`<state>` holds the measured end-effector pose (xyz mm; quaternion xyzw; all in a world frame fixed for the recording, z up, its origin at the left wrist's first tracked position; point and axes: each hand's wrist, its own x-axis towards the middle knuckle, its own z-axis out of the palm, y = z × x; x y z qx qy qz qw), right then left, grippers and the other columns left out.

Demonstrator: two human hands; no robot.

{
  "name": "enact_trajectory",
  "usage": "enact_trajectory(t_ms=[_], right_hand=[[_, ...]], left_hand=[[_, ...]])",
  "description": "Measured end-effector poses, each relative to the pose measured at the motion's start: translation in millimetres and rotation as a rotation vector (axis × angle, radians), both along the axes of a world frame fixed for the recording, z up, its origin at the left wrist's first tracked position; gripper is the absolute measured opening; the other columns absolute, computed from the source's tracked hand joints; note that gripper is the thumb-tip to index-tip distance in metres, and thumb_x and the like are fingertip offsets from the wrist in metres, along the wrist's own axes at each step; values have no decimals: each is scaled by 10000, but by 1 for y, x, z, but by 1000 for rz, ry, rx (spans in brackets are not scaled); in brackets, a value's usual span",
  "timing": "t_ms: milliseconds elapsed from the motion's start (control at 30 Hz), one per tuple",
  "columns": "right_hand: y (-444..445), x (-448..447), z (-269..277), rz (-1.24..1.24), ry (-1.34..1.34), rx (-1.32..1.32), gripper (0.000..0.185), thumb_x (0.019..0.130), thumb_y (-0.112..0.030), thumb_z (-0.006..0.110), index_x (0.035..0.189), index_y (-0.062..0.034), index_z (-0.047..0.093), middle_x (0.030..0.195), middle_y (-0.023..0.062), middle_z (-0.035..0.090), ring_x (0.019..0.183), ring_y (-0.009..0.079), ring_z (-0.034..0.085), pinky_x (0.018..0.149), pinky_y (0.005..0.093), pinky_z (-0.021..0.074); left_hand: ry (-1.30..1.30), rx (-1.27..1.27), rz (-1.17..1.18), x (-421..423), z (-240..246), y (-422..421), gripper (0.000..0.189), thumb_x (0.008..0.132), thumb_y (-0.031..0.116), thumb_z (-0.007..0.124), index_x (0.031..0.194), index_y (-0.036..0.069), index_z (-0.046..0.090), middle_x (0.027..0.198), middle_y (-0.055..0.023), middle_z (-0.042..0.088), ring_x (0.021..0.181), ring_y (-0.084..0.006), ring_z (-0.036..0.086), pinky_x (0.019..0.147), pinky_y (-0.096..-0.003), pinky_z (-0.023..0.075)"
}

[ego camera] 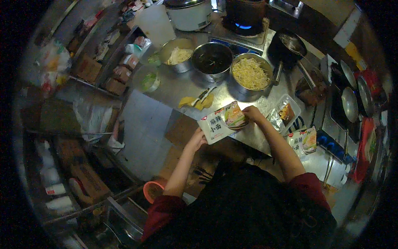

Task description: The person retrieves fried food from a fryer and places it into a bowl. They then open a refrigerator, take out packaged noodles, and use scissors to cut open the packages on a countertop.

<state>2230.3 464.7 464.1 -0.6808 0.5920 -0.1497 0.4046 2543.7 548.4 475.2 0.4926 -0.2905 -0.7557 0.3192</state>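
Observation:
Both hands hold a printed noodle packet [222,123] up in front of me, over the edge of a steel worktop [183,84]. My left hand [197,140] pinches its lower left corner, and my right hand [253,114] grips the right end. Large writing and a picture of a noodle dish cover its face. A second packet of the same print [301,141] lies to the right, partly behind my right forearm. Near my right hand sits a clear plastic tray [293,107] with food and a shiny sachet. A yellow cloth [186,102] lies just beyond the packet.
Steel pots of bean sprouts [251,74], dark contents [212,59] and pale strips [179,56] stand behind. A lit gas burner [243,27] heats a dark pot [245,12]. Handled pans [286,46] are at right, a rice cooker [189,17] at back, shelves [93,84] at left.

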Motion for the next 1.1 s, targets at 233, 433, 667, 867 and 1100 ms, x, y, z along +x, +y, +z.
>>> enact_trajectory(t_ms=[233, 433, 667, 867, 1100], right_hand=[[3, 5, 25, -8, 156, -25, 229, 661, -242, 603, 704, -30, 678, 671, 148, 643, 598, 263, 624, 609, 357, 498], [14, -4, 69, -48, -145, 66, 212, 652, -240, 606, 660, -39, 672, 566, 107, 619, 492, 192, 599, 537, 311, 496], [44, -85, 153, -100, -135, -237, 220, 698, -237, 622, 760, -35, 684, 639, 110, 640, 568, 177, 620, 569, 311, 495], [89, -241, 215, -378, -399, -59, 212, 761, -138, 618, 873, 41, 644, 730, 68, 633, 639, 133, 610, 556, 263, 511], [200, -349, 242, -723, -342, -244, 183, 793, -140, 593, 830, 34, 635, 724, 46, 621, 643, 112, 586, 565, 239, 486]], left_hand=[[169, 35, 122, 2, 17, 16, 562, 891, 185, 514, 1369, 57, 247, 1328, -132, 393, 1122, -246, 509, 873, -380, 486], [46, -34, 38, 16, 42, 44, 627, 819, 142, 552, 1359, 45, 249, 1293, -142, 418, 1084, -242, 526, 822, -343, 505], [202, -94, 99, -5, 109, 72, 607, 795, 54, 508, 1355, 88, 277, 1174, -123, 513, 876, -227, 613, 535, -297, 551], [151, -140, 72, -49, 151, 75, 557, 819, 81, 512, 1335, 60, 304, 1175, -99, 513, 932, -211, 591, 583, -296, 535], [340, -179, 5, -134, 142, 39, 452, 818, 64, 545, 1244, 54, 395, 1202, -101, 487, 1100, -240, 497, 889, -411, 450]])
